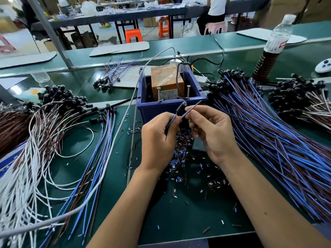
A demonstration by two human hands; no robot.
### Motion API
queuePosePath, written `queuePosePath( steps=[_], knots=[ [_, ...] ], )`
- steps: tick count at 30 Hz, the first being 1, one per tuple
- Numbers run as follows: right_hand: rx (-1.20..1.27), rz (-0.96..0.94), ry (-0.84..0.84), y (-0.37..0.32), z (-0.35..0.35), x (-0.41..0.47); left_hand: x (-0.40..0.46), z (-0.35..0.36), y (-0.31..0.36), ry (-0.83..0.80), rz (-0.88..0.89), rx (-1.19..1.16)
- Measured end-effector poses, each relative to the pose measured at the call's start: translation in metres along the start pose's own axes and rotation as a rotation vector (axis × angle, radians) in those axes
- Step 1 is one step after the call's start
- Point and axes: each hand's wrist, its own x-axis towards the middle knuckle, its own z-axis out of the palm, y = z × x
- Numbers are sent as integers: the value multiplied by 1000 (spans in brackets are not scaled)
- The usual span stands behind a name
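both forearms enter from the near edge and converge over the green mat (161, 212), just in front of the blue bin (170, 107).

left hand (157, 138): knuckles up, fingers curled, thumb and forefinger pinching the wire lead (174, 118) just below its black lamp holder (180, 109). clear dome of the holder points up and far-right.

right hand (215, 133): palm turned leftward, thumb and forefinger pinching the lead's free end, other fingers loosely curled beneath. bare tip sticks out far-right toward the bin's near wall.

lead is blue and brown, held in the air between the two hands, above a heap of cut insulation bits (182, 151).

blue bin: open top, holds an orange block (167, 81) wrapped in clear tape, with a dark cable draped over it. two screws (158, 95) stand upright at the block's near side. white label on the block's near face carries print, too small to read.

water bottle (276, 42), far right: red patch on its label, text unreadable.

blue wire bundle (277, 140) lies right of the hands; white and brown wires (35, 140) lie left.
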Motion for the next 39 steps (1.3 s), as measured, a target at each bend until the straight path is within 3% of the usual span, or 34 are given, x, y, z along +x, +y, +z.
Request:
queuePosePath(
  steps=[10,16,24,30,35,39],
  knots=[
    [-21,-37,14,3,0,1,0,0,6,51,-34,38],
    [-18,-18,20,6,1,2,0,1,12,-26,1,-35],
    [-36,-81,50,3,6,4,-2,-1,12,299,-31,-7],
    [-304,-284,188,6,6,7,-1,-3,11,435,-146,-37],
    [-755,-525,392,9,9,6,0,-5,4,460,-280,-60],
    [-822,-621,413,7,14,7,2,-5,4,443,-311,-37]
  ],
)
